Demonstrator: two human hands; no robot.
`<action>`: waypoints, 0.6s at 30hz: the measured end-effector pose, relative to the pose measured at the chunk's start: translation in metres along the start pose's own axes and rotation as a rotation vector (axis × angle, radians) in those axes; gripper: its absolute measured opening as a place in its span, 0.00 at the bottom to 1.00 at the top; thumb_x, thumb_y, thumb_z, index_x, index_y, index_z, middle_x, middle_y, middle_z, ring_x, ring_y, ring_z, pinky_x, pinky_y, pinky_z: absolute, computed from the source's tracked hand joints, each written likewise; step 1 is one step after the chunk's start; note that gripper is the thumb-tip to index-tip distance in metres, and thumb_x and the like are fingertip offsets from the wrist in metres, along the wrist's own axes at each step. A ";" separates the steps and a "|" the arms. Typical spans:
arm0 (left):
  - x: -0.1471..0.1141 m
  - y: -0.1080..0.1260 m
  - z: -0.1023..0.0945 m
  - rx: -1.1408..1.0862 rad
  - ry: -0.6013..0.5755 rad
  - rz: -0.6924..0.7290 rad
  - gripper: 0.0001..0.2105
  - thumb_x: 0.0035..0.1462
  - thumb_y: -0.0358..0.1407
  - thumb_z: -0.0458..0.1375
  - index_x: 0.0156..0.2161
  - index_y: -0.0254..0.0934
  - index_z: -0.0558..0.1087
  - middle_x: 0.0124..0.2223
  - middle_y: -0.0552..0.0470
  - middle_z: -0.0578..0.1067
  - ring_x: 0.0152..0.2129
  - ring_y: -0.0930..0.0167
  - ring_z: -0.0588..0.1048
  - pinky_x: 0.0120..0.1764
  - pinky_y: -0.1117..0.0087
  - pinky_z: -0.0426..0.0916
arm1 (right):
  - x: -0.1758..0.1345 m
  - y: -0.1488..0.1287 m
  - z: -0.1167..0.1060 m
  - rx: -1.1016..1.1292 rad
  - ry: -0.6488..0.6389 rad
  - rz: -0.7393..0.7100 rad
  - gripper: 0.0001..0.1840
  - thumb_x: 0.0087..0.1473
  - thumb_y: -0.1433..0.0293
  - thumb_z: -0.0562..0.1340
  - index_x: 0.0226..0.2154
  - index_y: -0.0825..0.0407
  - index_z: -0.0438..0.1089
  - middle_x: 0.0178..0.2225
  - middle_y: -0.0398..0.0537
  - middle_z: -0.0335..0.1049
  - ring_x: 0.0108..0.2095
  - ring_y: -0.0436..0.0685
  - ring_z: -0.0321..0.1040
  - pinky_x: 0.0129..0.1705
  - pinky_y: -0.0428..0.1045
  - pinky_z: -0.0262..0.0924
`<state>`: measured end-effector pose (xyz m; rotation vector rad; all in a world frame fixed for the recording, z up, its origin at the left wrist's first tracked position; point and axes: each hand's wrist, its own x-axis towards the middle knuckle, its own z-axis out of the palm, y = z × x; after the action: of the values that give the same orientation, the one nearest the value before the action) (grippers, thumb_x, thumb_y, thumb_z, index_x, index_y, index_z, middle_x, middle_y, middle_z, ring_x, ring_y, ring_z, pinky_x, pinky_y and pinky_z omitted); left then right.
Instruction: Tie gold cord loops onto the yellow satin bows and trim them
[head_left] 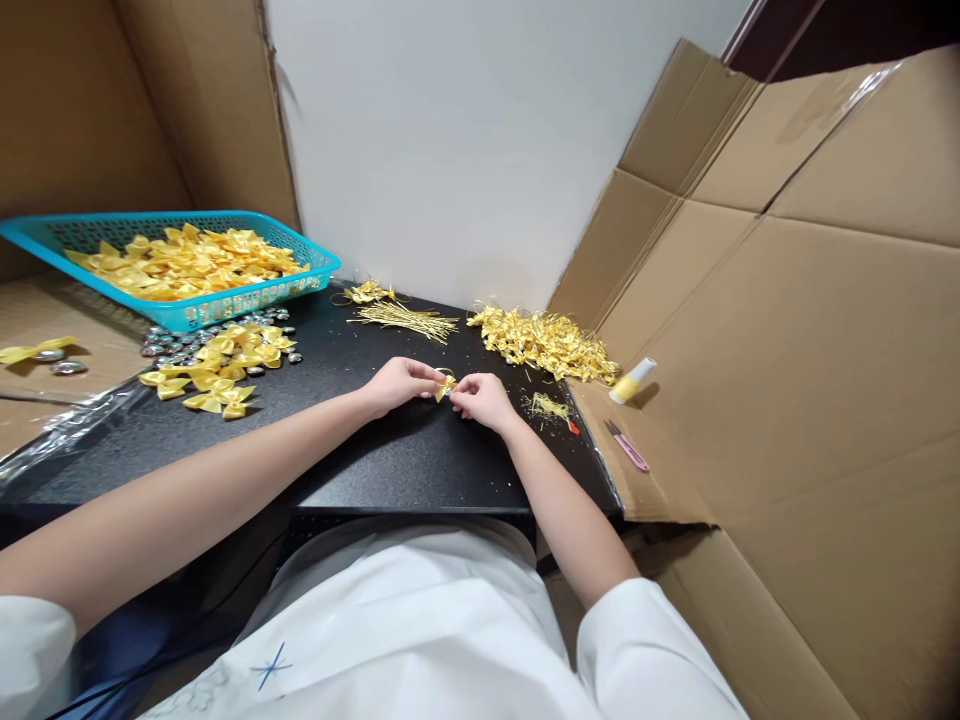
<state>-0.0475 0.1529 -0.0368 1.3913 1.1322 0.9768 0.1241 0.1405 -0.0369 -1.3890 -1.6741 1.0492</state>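
Pinching a small yellow bow [445, 386], left hand [403, 386] and right hand [484, 400] over the black tabletop [409, 475].
I see thumbs and fingers closed on its two sides; just beyond lie gold cords [411, 318], and farther left a turquoise basket [191, 319].

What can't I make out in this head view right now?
All in the head view:
- Small bow: partly covered by fingers of the left hand and right hand; its fastening is too small to read.
- Basket floor: hidden under heaped yellow bows.
- Some silver pieces: hidden behind loose bows, so no count.
- Left sleeve: cut off by the left edge.
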 end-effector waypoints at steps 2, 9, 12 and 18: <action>0.000 0.000 0.000 -0.007 0.005 -0.003 0.13 0.31 0.32 0.67 0.29 0.33 0.79 0.26 0.51 0.79 0.24 0.70 0.74 0.34 0.68 0.68 | 0.000 -0.001 0.002 0.014 0.022 0.007 0.06 0.42 0.79 0.63 0.19 0.55 0.67 0.14 0.38 0.66 0.13 0.44 0.61 0.18 0.39 0.60; 0.001 -0.001 -0.001 -0.007 0.013 0.012 0.17 0.29 0.34 0.69 0.31 0.33 0.79 0.29 0.49 0.80 0.27 0.67 0.76 0.37 0.66 0.69 | 0.002 0.002 0.006 0.126 0.026 0.045 0.06 0.44 0.78 0.63 0.21 0.55 0.67 0.14 0.37 0.66 0.13 0.43 0.59 0.18 0.39 0.59; 0.003 -0.004 -0.002 0.029 0.008 0.031 0.16 0.32 0.34 0.68 0.33 0.33 0.79 0.28 0.50 0.80 0.27 0.68 0.76 0.37 0.67 0.69 | 0.003 0.001 0.005 0.158 0.022 0.062 0.05 0.44 0.78 0.63 0.21 0.55 0.67 0.14 0.36 0.66 0.13 0.43 0.59 0.17 0.39 0.57; 0.004 -0.008 -0.003 0.225 0.022 0.172 0.12 0.39 0.36 0.63 0.33 0.36 0.76 0.28 0.51 0.79 0.30 0.66 0.77 0.36 0.69 0.68 | 0.002 -0.002 0.005 0.184 0.016 0.087 0.06 0.45 0.79 0.62 0.21 0.55 0.67 0.13 0.36 0.65 0.13 0.43 0.58 0.16 0.38 0.55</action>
<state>-0.0503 0.1574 -0.0449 1.6847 1.1821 1.0111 0.1184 0.1418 -0.0375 -1.3560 -1.4767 1.2057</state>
